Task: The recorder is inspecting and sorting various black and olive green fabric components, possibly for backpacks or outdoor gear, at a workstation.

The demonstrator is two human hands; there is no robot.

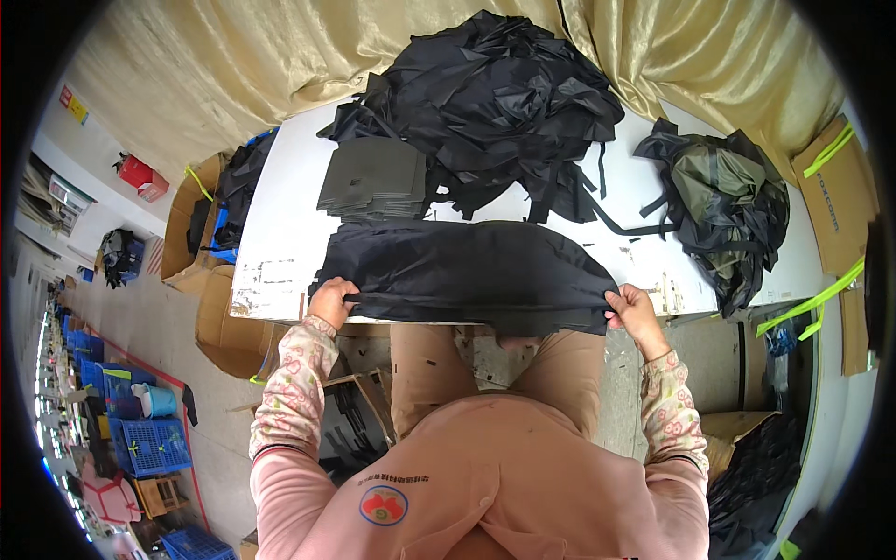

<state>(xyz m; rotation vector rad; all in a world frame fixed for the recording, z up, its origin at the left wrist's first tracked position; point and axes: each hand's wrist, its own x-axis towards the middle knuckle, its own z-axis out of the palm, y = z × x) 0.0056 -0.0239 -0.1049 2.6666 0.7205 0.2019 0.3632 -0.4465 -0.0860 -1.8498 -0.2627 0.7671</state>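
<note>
Pinching with the left hand point(332, 301), between thumb and fingers, the near left corner of a long black cloth point(467, 268); pinching in similar manner with the right hand point(637, 312) its near right end. Spread between the two grips on a white table point(285, 201), smooth, thin and softly shining, rounded at the far right. Beyond the left grip, flat grey panels point(375, 175) in a neat stack; farther beyond both grips, a big wrinkled heap of black fabric point(495, 89); beyond and right of the right grip, a crumpled bundle point(733, 182), black and olive.
</note>
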